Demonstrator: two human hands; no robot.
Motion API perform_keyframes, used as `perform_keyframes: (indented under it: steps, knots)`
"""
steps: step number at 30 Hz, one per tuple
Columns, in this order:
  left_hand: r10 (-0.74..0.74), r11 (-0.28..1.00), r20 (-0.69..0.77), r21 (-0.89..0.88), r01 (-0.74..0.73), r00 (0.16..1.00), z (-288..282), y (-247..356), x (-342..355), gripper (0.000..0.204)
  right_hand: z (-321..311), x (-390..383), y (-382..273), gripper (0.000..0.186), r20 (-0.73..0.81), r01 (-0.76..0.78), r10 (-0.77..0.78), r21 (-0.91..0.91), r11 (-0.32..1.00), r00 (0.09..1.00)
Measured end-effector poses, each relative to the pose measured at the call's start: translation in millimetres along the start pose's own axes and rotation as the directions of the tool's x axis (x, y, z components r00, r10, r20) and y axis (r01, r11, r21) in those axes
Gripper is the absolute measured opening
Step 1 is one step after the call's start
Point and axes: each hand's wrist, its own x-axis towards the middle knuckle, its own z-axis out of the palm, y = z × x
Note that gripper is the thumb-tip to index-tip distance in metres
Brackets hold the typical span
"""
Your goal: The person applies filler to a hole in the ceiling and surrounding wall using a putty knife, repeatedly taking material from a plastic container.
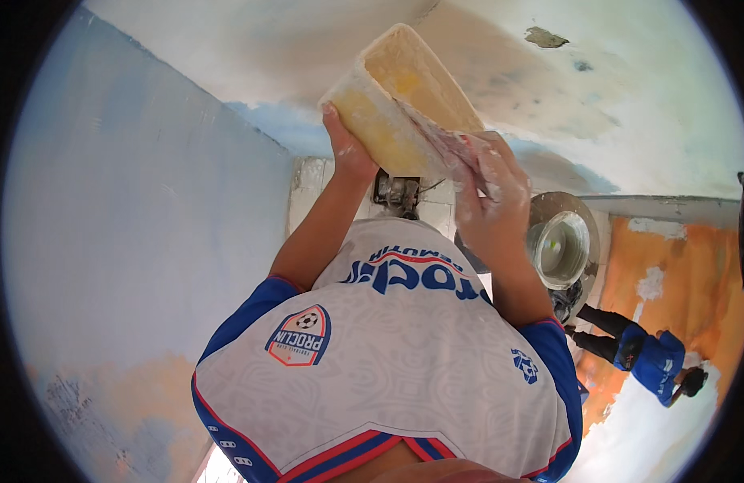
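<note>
A rectangular plastic tub [364, 121], yellowish and smeared with white, is held up tilted before me, its open side showing a pale, dusty inside. My left hand [349, 149] grips its left end, thumb up along the outer wall. At the opposite end, my right hand [494, 189] is closed around a crumpled, pinkish-white rag-like piece [446, 145] that lies along the near rim. White residue covers the right hand's fingers. Whether those fingers also grip the tub itself is hidden.
Below to the right stands a whitish round bucket [559, 248]. A dark, white-spattered object [398, 191] sits on the tiles under the tub. Blue wall [138, 209] rises at left; the pale surface ahead has a chipped patch [547, 37]. Another person [654, 358] in blue stands by the orange wall [670, 274].
</note>
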Motion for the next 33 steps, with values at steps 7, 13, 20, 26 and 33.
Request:
perform_keyframes:
  steps: [7,13,20,26,33]
  knots:
    - [0.031,0.997,-0.102,-0.07,-0.038,0.994,-20,0,-13,0.085,-24,-8,7,0.033,0.032,-0.231,0.232,0.287,0.93,0.972]
    - [0.136,0.986,-0.004,-0.102,-0.135,0.991,-49,7,5,0.088,-43,1,10,0.044,0.177,-0.481,0.449,0.397,0.782,0.876]
    - [0.146,0.987,0.199,-0.092,-0.13,0.969,-48,12,16,0.09,-68,25,17,0.05,0.369,-0.518,0.41,0.266,0.813,0.834]
    - [0.158,0.985,0.249,-0.1,-0.137,0.955,-41,11,21,0.091,-70,52,16,0.049,0.617,-0.332,0.258,0.006,0.943,0.744]
    - [0.233,0.971,0.24,-0.112,-0.212,0.942,-24,4,7,0.092,-65,65,16,0.04,0.586,-0.353,0.273,0.025,0.935,0.763]
